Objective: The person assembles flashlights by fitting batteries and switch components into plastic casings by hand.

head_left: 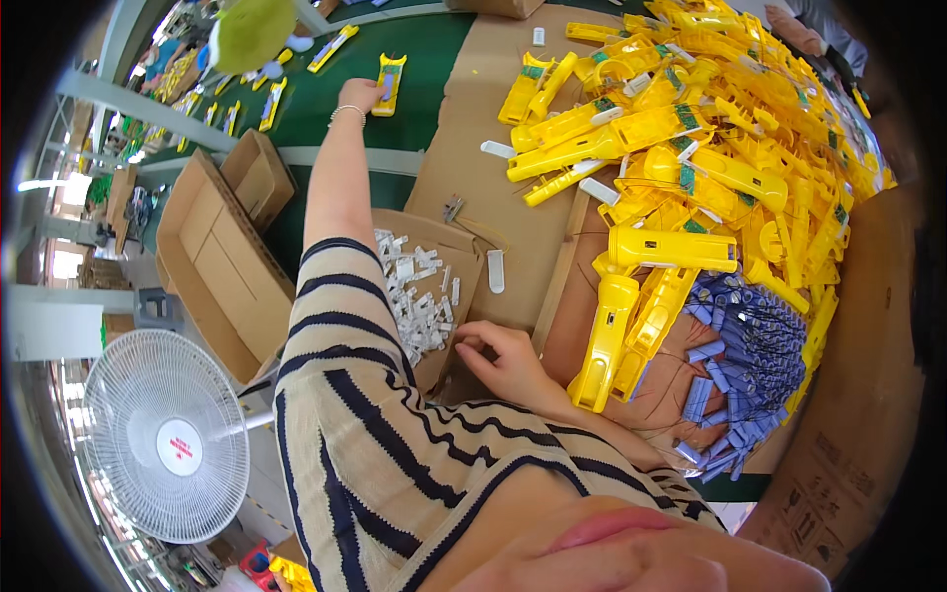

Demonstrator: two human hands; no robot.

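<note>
My left hand stretches far out over the green conveyor belt. Its fingers pinch the left edge of a yellow plastic shell, which has a lilac cylinder and a small green circuit board inside. Close to my body, my right hand hovers by the edge of a cardboard box of small white plastic parts. Its fingers are loosely bent, thumb apart, with nothing visible between them. Several yellow shells lie to the right of that hand, beside many lilac cylinders with wires.
A big heap of yellow shells with circuit boards fills the right side. More filled shells lie along the belt. An open cardboard box and a white fan stand at left. A single white strip lies on the cardboard sheet.
</note>
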